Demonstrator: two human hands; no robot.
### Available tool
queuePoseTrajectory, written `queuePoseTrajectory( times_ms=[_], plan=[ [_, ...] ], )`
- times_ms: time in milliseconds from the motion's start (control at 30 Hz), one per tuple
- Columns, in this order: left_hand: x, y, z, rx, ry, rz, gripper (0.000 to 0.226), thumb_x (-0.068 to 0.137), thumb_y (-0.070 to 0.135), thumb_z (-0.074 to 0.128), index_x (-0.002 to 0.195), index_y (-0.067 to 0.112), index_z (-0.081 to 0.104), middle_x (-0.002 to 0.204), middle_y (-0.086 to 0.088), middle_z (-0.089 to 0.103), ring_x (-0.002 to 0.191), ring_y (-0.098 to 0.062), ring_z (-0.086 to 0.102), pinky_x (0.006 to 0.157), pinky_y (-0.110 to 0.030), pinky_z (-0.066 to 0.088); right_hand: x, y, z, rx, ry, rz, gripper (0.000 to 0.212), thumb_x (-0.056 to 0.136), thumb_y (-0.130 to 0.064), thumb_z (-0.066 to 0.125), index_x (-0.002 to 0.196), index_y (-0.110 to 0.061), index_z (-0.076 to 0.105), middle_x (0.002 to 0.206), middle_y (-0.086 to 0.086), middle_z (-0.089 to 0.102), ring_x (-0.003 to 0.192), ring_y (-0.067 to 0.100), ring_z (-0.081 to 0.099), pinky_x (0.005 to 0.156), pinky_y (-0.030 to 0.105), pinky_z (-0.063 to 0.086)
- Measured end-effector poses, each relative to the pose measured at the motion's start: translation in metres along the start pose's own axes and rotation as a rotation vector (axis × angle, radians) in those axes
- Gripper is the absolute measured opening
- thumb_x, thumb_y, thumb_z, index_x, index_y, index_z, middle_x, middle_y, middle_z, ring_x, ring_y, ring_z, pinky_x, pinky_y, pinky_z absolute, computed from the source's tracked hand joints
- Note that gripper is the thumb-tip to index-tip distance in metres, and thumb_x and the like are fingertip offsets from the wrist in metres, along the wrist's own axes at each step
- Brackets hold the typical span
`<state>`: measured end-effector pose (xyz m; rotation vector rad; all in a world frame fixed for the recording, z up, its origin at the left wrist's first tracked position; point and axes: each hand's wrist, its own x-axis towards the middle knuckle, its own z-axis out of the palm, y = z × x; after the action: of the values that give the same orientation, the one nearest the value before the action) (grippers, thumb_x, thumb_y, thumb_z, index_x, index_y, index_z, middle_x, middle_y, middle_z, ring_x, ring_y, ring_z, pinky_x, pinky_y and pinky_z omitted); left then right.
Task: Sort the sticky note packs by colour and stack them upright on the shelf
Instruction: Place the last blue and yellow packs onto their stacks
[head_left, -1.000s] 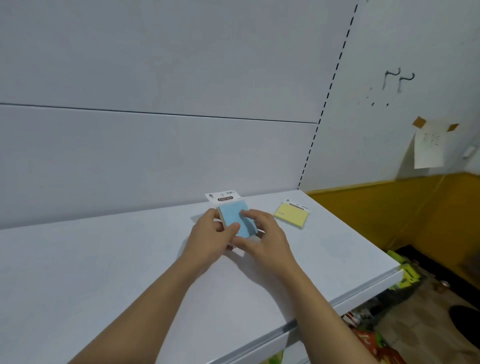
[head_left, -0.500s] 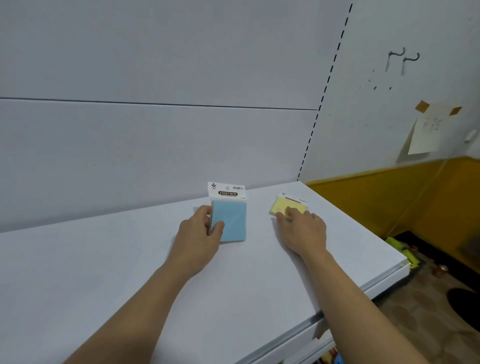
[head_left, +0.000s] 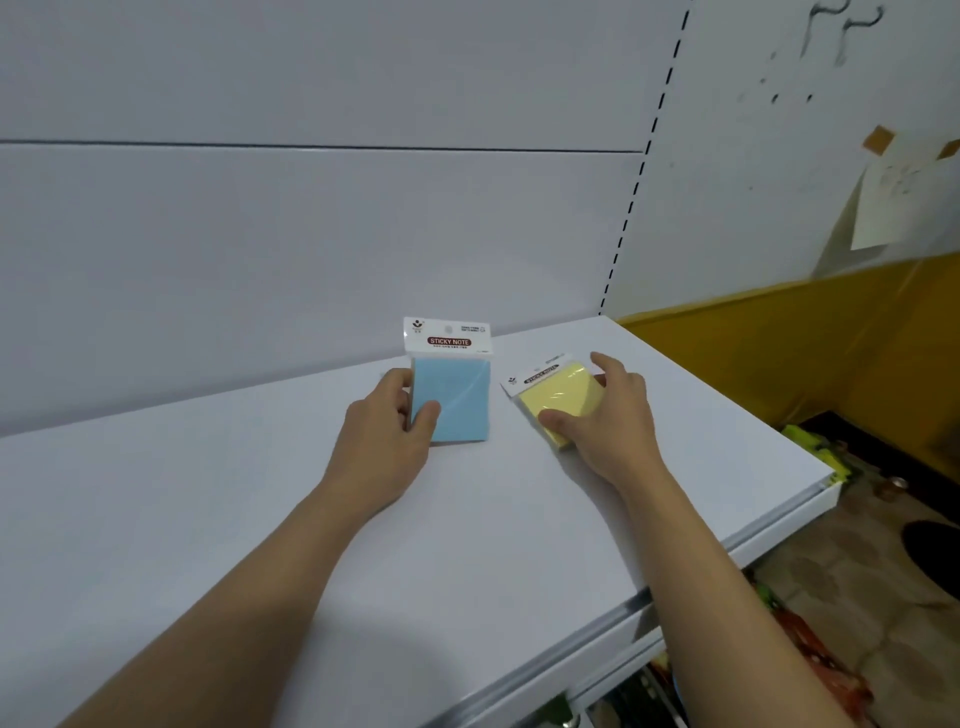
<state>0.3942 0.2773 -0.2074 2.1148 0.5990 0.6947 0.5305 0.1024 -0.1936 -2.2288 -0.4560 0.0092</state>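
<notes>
Flat yellow sticky-note pack (head_left: 558, 402) pinched in right hand (head_left: 608, 415), tilted, header pointing up-left toward upright blue sticky-note pack (head_left: 451, 395) gripped by left hand (head_left: 389, 431).

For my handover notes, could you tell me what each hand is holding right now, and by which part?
The left hand pinches the upright blue pack by its left edge. The right hand grips the tilted yellow pack at its lower right end.

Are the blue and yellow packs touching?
Apart. The head view shows bare shelf between the upright blue pack and the tilted yellow pack.
</notes>
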Motion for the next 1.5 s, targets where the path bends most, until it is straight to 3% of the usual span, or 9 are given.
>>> queuePoseTrajectory(
  times_ms=[100,200,300,500,633,800,967,1300,1500],
  plan=[
    [0.0,0.001,0.0,0.006,0.001,0.007,0.025,0.093,0.025,0.056,0.117,0.019,0.053,0.09,0.006,0.066,0.076,-0.01,0.06,0.067,-0.025,0.047,0.003,-0.001,-0.003,0.031,-0.05,0.048,0.087,0.069,-0.031,0.083,0.142,-0.018,0.037,0.134,0.005,0.046,0.118,0.021,0.048,0.088,0.026,0.035],
    [0.0,0.001,0.0,0.009,-0.003,0.005,0.024,0.093,0.025,0.056,0.116,0.02,0.054,0.097,0.005,0.065,0.077,-0.007,0.059,0.062,-0.015,0.042,0.003,0.0,-0.007,0.03,-0.063,0.016,0.055,0.072,-0.033,0.078,0.12,-0.016,0.057,0.113,0.003,0.061,0.097,0.02,0.056,0.073,0.029,0.039],
    [-0.001,0.001,-0.002,0.022,0.022,0.013,0.02,0.091,0.023,0.059,0.111,0.021,0.057,0.097,0.006,0.064,0.079,-0.01,0.058,0.062,-0.013,0.041,-0.004,-0.001,-0.01,0.073,-0.038,-0.037,0.034,0.082,-0.03,0.066,0.114,-0.019,0.06,0.103,-0.001,0.064,0.094,0.02,0.059,0.064,0.027,0.038],
    [-0.008,0.007,-0.017,-0.002,0.083,-0.037,0.007,0.085,0.018,0.062,0.092,0.019,0.061,0.085,0.005,0.064,0.076,-0.016,0.06,0.069,-0.027,0.047,-0.012,-0.02,-0.032,-0.199,-0.081,-0.115,0.027,0.081,-0.029,0.066,0.108,-0.026,0.066,0.096,-0.004,0.066,0.091,0.02,0.058,0.069,0.028,0.041],
    [-0.012,0.014,-0.038,-0.03,0.099,-0.092,0.003,0.083,0.017,0.064,0.083,0.016,0.062,0.082,0.0,0.066,0.074,-0.019,0.062,0.065,-0.031,0.047,-0.015,-0.042,-0.039,-0.193,-0.053,-0.154,0.015,0.083,-0.028,0.061,0.098,-0.028,0.066,0.085,-0.005,0.065,0.079,0.018,0.058,0.062,0.029,0.045],
    [-0.023,0.012,-0.089,0.047,0.146,-0.097,0.004,0.083,0.016,0.065,0.087,0.015,0.064,0.076,0.005,0.066,0.073,-0.017,0.065,0.072,-0.03,0.049,-0.026,-0.064,-0.024,0.009,-0.049,-0.209,0.015,0.082,-0.016,0.058,0.096,-0.021,0.061,0.081,-0.005,0.063,0.079,0.021,0.059,0.062,0.031,0.044],
    [-0.046,-0.002,-0.145,0.067,0.248,-0.137,0.003,0.085,0.018,0.066,0.088,0.018,0.065,0.078,0.003,0.07,0.077,-0.018,0.068,0.073,-0.031,0.051,-0.042,-0.104,0.011,0.223,-0.142,-0.278,0.013,0.077,-0.013,0.065,0.087,-0.019,0.06,0.084,-0.002,0.067,0.081,0.023,0.064,0.076,0.043,0.054],
    [-0.112,-0.035,-0.258,0.124,0.507,-0.238,0.007,0.082,0.017,0.069,0.08,0.02,0.064,0.074,0.0,0.069,0.071,-0.019,0.066,0.077,-0.038,0.055,-0.098,-0.208,0.091,0.408,-0.456,-0.548,0.033,0.078,-0.01,0.067,0.1,-0.03,0.055,0.083,0.004,0.064,0.076,0.026,0.065,0.069,0.049,0.057],
    [-0.158,-0.057,-0.319,0.142,0.658,-0.296,0.008,0.081,0.016,0.071,0.08,0.019,0.064,0.073,0.0,0.068,0.074,-0.024,0.068,0.078,-0.039,0.055,-0.135,-0.254,0.134,0.46,-0.572,-0.646,0.027,0.081,-0.014,0.068,0.1,-0.031,0.058,0.08,0.004,0.065,0.076,0.026,0.066,0.069,0.048,0.057]
  ],
)
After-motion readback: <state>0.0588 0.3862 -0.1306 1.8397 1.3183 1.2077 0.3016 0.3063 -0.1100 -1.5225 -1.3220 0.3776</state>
